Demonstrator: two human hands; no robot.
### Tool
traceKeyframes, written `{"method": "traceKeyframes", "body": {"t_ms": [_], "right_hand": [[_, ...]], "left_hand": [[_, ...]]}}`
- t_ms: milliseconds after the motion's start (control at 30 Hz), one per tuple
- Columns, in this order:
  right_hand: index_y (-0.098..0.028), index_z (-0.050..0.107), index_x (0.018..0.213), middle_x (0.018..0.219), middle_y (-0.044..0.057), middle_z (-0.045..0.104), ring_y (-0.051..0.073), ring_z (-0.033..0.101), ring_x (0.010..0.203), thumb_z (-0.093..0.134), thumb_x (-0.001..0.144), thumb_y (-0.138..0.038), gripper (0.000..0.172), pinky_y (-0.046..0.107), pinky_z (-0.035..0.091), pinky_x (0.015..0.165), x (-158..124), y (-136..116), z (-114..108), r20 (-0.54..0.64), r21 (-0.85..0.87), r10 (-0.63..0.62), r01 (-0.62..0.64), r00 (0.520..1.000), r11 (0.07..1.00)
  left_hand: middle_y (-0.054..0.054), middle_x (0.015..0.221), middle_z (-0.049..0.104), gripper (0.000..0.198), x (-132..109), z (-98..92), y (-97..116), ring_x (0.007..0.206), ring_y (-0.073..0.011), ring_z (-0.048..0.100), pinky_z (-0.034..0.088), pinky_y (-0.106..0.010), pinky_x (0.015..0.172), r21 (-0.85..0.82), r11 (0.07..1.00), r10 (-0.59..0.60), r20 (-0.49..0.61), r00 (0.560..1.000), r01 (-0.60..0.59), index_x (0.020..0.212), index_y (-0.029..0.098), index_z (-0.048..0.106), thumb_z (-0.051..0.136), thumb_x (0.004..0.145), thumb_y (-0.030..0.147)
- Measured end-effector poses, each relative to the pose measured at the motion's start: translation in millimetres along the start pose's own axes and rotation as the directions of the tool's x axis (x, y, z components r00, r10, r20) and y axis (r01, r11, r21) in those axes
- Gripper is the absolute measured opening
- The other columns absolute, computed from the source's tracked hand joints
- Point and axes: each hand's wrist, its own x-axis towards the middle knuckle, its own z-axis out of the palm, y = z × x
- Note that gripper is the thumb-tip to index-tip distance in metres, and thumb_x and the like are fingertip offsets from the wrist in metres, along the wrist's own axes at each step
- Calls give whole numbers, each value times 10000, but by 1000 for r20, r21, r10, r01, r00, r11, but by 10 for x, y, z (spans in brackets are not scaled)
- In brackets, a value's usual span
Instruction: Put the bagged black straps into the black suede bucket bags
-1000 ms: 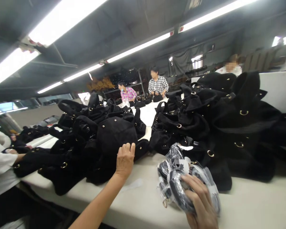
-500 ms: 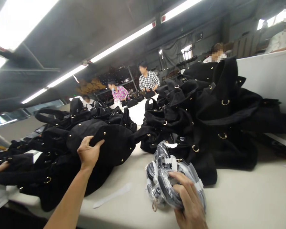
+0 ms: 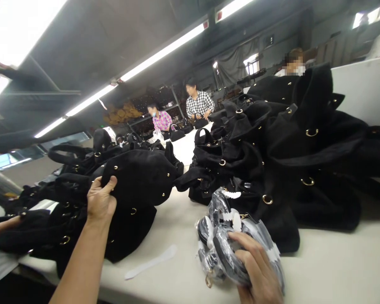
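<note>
My left hand [image 3: 100, 202] is closed on the edge of a black suede bag [image 3: 139, 177] with gold studs, holding it up off the pile at the left. My right hand [image 3: 258, 270] is wrapped over a bundle of black straps in clear plastic wrap [image 3: 228, 236] that rests on the pale table [image 3: 335, 270] near its front edge. A gold clasp hangs from the bundle's lower side.
Heaps of black bags [image 3: 288, 143] cover the table's right and far middle, more lie at the left [image 3: 50, 228]. A white paper strip [image 3: 150, 262] lies on the table between my hands. A co-worker's hand [image 3: 3, 226] shows at far left. Other people [image 3: 198, 103] work at the far end.
My left hand has moved left from the top of the studded bag, taken hold of its edge and lifted it. My right hand has stayed on the wrapped bundle.
</note>
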Motion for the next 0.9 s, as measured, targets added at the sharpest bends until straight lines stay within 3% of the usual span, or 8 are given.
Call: {"method": "traceKeyframes", "body": {"t_ms": [133, 267, 467, 567, 733, 833, 900], "right_hand": [[-162, 547, 969, 1295, 143, 589, 250, 523, 1271, 432, 878, -31, 197, 380, 454, 1031, -12, -2, 5, 5, -3, 40, -40, 999, 999], [-160, 551, 968, 1289, 144, 594, 253, 522, 1271, 443, 839, -11, 225, 381, 457, 1024, -27, 2, 5, 12, -19, 9, -9, 1000, 1000], [-182, 555, 930, 1256, 124, 618, 260, 545, 1236, 476, 834, -22, 203, 401, 490, 984, -21, 15, 14, 28, -46, -8, 9, 1000, 999], [-184, 557, 916, 1238, 122, 628, 272, 561, 1208, 545, 865, -66, 130, 407, 496, 965, 0, -6, 33, 40, -56, -5, 7, 999, 998], [-186, 558, 909, 1224, 88, 635, 261, 562, 1200, 476, 855, -10, 201, 424, 460, 993, 28, -76, 60, 70, -74, 54, -49, 996, 996], [-184, 561, 905, 1219, 86, 638, 262, 565, 1195, 483, 867, -15, 190, 421, 455, 992, 41, -105, 56, 79, -76, 50, -44, 996, 996], [-186, 563, 900, 1222, 89, 639, 266, 566, 1201, 488, 871, -21, 183, 425, 458, 995, 43, -113, 49, 80, -76, 45, -39, 996, 996]], "left_hand": [[33, 792, 638, 532, -108, -174, -19, 722, -87, 570, 532, -180, 752, -49, 995, -78, 86, 993, 82, 839, 184, 581, 943, 462, 278], [39, 862, 656, 496, -447, -505, -121, 825, -94, 601, 525, -152, 803, -43, 987, -148, 146, 978, 156, 816, 187, 599, 953, 471, 218], [5, 839, 630, 220, -1019, -1089, -330, 848, -129, 597, 510, -180, 797, 207, 978, -102, 428, 898, 12, 739, 176, 643, 855, 695, 218], [0, 850, 624, 226, -1193, -1289, -338, 833, -139, 591, 515, -204, 779, 215, 977, -95, 398, 913, 7, 708, 179, 623, 846, 702, 213], [-7, 871, 629, 238, -1325, -1460, -283, 844, -142, 598, 515, -185, 737, 293, 956, -129, 307, 943, 36, 767, 193, 671, 879, 662, 243], [-28, 967, 655, 236, -1410, -1514, -239, 987, -190, 635, 537, -254, 877, 355, 934, -151, 302, 941, 36, 727, 186, 653, 863, 690, 287], [-43, 1007, 681, 268, -1494, -1538, -207, 1036, -227, 647, 509, -364, 1012, 387, 922, -140, 317, 938, 7, 659, 178, 619, 839, 719, 322]]}}
